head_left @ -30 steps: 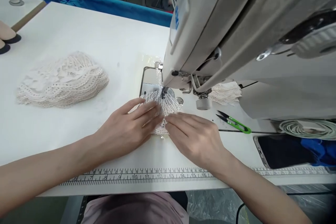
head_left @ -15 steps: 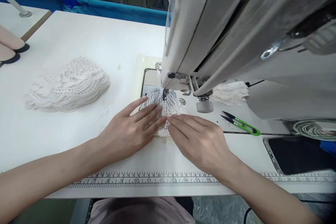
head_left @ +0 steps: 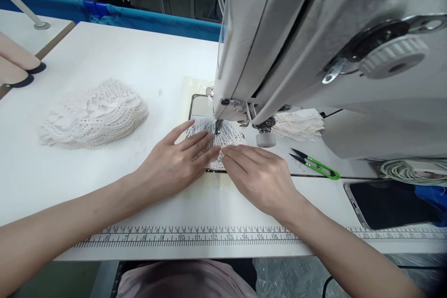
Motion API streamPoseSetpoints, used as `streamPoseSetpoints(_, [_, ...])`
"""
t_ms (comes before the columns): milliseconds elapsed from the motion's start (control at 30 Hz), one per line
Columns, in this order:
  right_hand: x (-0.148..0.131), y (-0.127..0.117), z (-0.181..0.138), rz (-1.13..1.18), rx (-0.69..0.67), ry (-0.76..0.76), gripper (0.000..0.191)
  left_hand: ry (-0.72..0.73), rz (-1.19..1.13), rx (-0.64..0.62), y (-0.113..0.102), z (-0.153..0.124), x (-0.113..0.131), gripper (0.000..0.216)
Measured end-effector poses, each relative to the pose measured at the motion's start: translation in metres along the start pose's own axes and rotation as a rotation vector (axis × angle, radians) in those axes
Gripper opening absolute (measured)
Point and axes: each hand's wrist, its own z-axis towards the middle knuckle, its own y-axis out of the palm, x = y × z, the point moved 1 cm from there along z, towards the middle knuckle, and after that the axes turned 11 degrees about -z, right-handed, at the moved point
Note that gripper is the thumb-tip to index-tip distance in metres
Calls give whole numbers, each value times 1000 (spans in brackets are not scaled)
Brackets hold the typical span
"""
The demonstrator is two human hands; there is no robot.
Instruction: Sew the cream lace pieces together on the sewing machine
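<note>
A piece of white lace (head_left: 228, 136) lies gathered in folds under the presser foot (head_left: 218, 126) of a sewing machine (head_left: 244, 56). On its left side rests my left hand (head_left: 176, 158), fingers stretched out and somewhat spread over the lace. My right hand (head_left: 260, 174) is at the lace's near right edge, fingers close together and bent, the thumb hidden beneath; they pinch the edge. The fingertips of both hands almost meet in front of the foot. Part of the lace is covered by my fingers.
A pile of white lace (head_left: 94, 116) sits on the left of the table. More lace (head_left: 298, 124) lies behind the machine head. Green thread snips (head_left: 316, 165), a phone (head_left: 391, 202) and a coiled cord (head_left: 412, 171) are at right. A ruler strip (head_left: 195, 237) runs along the front edge.
The lace has slid a little away from me under the foot, and both hands have moved with it. The metal plate's near edge now shows. The camera view has shifted slightly.
</note>
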Motion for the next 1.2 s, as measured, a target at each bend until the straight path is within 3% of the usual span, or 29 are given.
streamPoseSetpoints(433, [10, 13, 4, -64, -9, 26, 20, -101, -14, -20, 7, 8, -11, 33])
streamPoseSetpoints(600, [10, 13, 3, -29, 11, 35, 22, -130, -131, 48, 8, 8, -14, 32])
streamPoseSetpoints(800, [16, 19, 2, 196, -37, 331, 23, -314, -532, 29, 2, 14, -21, 29])
streamPoseSetpoints(933, [16, 20, 4, 310, -111, 439, 23, -392, -651, 11, -1, 16, -24, 33])
streamPoseSetpoints(1100, [15, 15, 4, 363, -157, 419, 20, -358, -625, -3, -1, 15, -25, 34])
streamPoseSetpoints(1200, [14, 14, 3, 380, -115, 325, 19, -273, -499, 13, 0, 12, -20, 29])
